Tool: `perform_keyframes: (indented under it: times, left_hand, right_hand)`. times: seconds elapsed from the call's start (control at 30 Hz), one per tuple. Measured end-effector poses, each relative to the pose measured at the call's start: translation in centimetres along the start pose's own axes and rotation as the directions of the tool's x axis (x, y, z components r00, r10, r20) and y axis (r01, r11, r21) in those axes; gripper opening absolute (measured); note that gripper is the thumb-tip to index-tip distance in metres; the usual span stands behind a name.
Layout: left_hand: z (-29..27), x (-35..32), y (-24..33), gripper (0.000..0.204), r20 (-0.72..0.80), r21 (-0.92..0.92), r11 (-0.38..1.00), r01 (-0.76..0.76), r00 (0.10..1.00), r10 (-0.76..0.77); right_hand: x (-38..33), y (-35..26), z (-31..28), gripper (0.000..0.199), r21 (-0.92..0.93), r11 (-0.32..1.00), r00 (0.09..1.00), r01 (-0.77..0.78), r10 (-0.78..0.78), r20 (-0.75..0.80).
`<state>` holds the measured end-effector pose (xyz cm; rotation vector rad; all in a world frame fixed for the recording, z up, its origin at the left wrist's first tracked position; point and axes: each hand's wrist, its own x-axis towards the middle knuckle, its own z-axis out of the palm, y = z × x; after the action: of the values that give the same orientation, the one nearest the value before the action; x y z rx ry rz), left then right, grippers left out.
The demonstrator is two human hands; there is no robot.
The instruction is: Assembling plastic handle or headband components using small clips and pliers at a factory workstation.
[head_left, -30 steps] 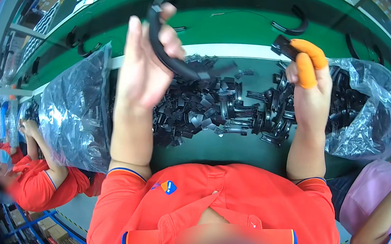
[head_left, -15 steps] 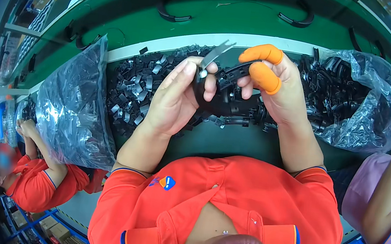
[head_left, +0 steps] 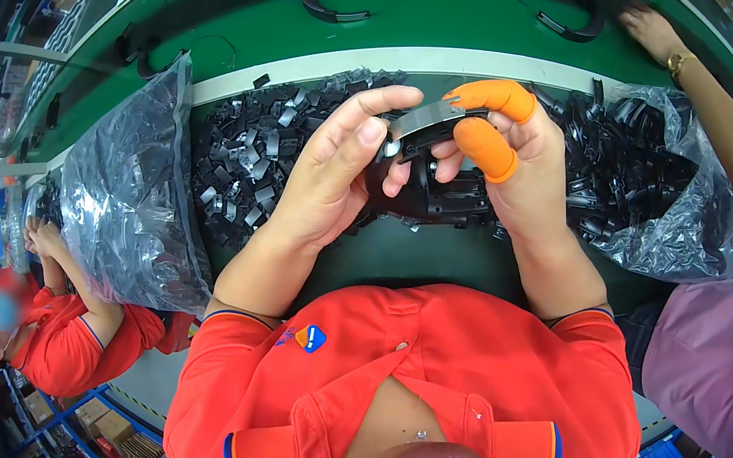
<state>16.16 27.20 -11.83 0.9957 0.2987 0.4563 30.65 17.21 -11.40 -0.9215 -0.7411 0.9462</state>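
Between my two hands is a black curved headband piece with a thin grey metal strip lying along its upper side. My left hand grips the left end, thumb beside a small shiny round spot and index finger stretched above it. My right hand pinches the right end between thumb and index finger, both in orange finger cots. The strip's forked tip reaches the orange index finger. Below the hands, larger black curved parts lie on the table, partly hidden.
Small black and shiny clips are heaped at left beside a clear plastic bag. Another bag at right holds black curved parts. Beyond a white ledge, headbands lie on a green surface. A co-worker's arm reaches in at right.
The metal strip stood up at an angle from the headband piece; now it lies along it. My left index finger has straightened. The co-worker's arm at right has reached out over the green surface.
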Motion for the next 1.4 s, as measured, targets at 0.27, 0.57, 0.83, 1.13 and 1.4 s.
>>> perform_keyframes:
  times: [0.27, 0.57, 0.83, 1.13, 1.4]
  left_hand:
    - [0.0, -0.1, -0.1, 0.035, -0.01, -0.001, 1.0, 0.011, 1.0, -0.011]
    - [-0.6, -0.2, 0.0, 0.034, 0.006, -0.038, 0.999, 0.011, 1.0, -0.011]
    - [-0.5, -0.1, 0.1, 0.034, -0.031, -0.075, 0.995, 0.058, 0.998, -0.061]
    - [-0.2, -0.1, -0.1, 0.026, -0.059, -0.059, 0.998, 0.033, 0.998, -0.036]
    - [-0.5, 0.1, -0.1, 0.025, -0.026, -0.087, 0.996, 0.012, 1.0, -0.014]
  right_hand:
    - [-0.1, 0.2, 0.4, 0.027, -0.019, 1.0, 1.0, -0.013, 0.013, 0.007]
    - [-0.2, 1.5, -1.3, 0.07, 0.034, 0.956, 0.949, -0.29, 0.282, 0.142]
    - [0.4, 0.3, -1.3, 0.024, -0.574, 0.669, 0.869, 0.472, -0.463, 0.175]
    - [-0.6, -0.3, -1.9, 0.02, -0.693, 0.664, 0.946, 0.282, -0.314, 0.085]
    - [0.8, -0.5, -1.7, 0.021, -0.682, 0.699, 0.969, 0.216, -0.237, 0.064]
